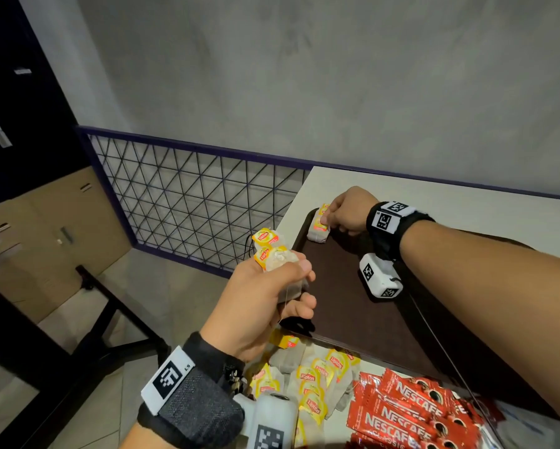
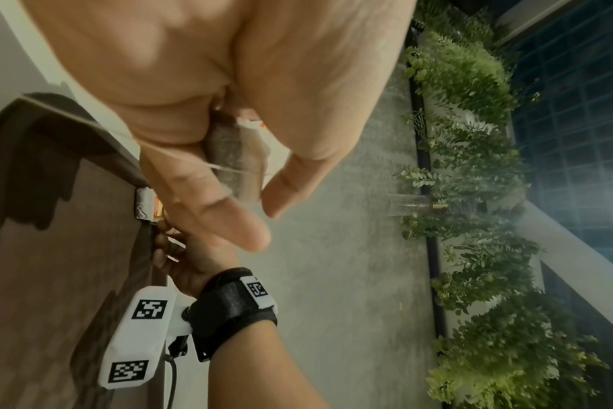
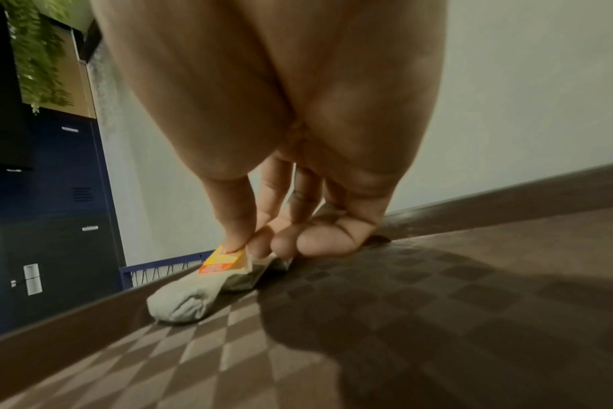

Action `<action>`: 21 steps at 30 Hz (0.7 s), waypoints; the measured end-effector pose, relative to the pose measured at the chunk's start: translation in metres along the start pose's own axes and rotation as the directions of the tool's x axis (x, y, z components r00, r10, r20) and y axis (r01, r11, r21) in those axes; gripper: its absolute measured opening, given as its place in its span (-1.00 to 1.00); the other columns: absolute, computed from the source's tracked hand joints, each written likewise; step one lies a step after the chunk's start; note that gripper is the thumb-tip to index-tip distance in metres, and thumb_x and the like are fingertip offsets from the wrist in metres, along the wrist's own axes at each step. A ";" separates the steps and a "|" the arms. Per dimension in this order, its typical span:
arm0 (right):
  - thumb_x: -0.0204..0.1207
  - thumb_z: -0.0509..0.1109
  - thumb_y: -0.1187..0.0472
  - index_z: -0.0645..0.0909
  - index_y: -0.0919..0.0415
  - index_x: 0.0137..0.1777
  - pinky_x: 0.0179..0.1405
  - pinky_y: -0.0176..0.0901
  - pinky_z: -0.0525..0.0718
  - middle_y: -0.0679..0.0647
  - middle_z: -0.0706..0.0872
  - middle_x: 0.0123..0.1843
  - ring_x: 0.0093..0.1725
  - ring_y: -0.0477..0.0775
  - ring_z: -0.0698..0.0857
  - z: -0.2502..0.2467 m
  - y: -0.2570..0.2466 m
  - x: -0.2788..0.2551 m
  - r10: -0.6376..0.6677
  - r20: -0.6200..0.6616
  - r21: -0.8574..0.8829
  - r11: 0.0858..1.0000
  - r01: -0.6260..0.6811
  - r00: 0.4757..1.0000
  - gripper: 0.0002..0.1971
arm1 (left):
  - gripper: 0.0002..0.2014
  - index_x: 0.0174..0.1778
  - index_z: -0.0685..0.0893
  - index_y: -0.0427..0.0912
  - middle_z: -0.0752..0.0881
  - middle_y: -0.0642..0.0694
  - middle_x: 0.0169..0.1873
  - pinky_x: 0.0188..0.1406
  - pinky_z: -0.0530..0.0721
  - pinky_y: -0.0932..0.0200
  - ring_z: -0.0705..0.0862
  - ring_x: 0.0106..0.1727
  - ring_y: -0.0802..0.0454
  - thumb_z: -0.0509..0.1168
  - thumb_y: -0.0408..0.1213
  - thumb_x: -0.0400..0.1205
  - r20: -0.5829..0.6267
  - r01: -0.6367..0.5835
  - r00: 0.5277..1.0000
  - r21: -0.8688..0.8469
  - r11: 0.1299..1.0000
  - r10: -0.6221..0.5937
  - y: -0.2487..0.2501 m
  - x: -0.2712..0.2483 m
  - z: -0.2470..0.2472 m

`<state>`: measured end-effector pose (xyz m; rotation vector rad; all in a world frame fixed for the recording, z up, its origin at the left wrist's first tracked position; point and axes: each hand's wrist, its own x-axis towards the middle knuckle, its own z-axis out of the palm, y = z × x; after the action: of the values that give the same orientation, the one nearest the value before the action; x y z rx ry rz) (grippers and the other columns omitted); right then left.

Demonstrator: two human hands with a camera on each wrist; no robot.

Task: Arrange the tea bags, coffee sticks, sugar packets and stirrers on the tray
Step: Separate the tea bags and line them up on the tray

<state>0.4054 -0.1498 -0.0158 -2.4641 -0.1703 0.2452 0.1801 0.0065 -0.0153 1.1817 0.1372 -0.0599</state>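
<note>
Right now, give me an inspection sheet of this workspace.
Surface: white table bearing a brown tray.
Job's things: tea bag in the tray's far corner; loose tea bags and coffee sticks lie near the tray; sugar and stirrers not seen.
Clutter: nothing seen.
Grips: right hand pinches the placed bag's tag; left hand holds a bunch of tea bags.
Cables: thin black cable crossing the tray.
Surroundings: grey wall, wire railing, plants.

Under your right-hand pinch sit pale tea bags (image 1: 317,234) with yellow-orange tags, on a brown checkered tray (image 1: 362,315); red coffee sticks (image 1: 408,413) lie nearer you.
</note>
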 end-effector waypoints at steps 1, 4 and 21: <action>0.53 0.57 0.32 0.80 0.12 -0.25 -0.40 -0.20 0.67 0.08 0.76 -0.34 -0.37 0.00 0.64 0.000 0.000 0.001 -0.001 0.002 0.003 1.000 0.001 1.000 -0.85 | -0.89 0.09 0.69 -0.36 0.72 -0.29 -0.15 -0.54 0.69 0.22 0.69 -0.43 -0.10 0.38 -0.42 0.69 0.000 0.001 1.000 0.002 1.000 -0.001 0.000 0.000 0.000; 0.55 0.59 0.25 0.84 0.24 -0.07 -0.33 -0.16 0.68 0.12 0.80 -0.23 -0.32 0.00 0.66 -0.001 -0.001 0.003 -0.012 0.000 0.021 1.000 0.012 1.000 -0.94 | -0.89 0.09 0.69 -0.36 0.71 -0.30 -0.15 -0.54 0.69 0.21 0.69 -0.43 -0.11 0.38 -0.43 0.68 0.000 0.004 1.000 -0.005 1.000 -0.004 -0.001 0.000 0.000; 0.58 0.55 0.18 0.80 0.19 0.01 -0.32 -0.09 0.77 0.21 0.88 -0.04 -0.22 0.07 0.79 -0.014 -0.001 -0.001 -0.016 -0.033 0.011 1.000 0.016 0.999 -0.91 | -0.75 0.26 0.67 -0.46 0.75 -0.33 -0.09 -0.45 0.76 0.21 0.74 -0.38 -0.12 0.34 -0.46 0.68 -0.020 0.026 0.999 -0.096 0.995 -0.028 -0.003 0.004 -0.001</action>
<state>0.4072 -0.1580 -0.0042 -2.4534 -0.1739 0.1985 0.1833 0.0067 -0.0189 1.0855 0.1732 -0.0643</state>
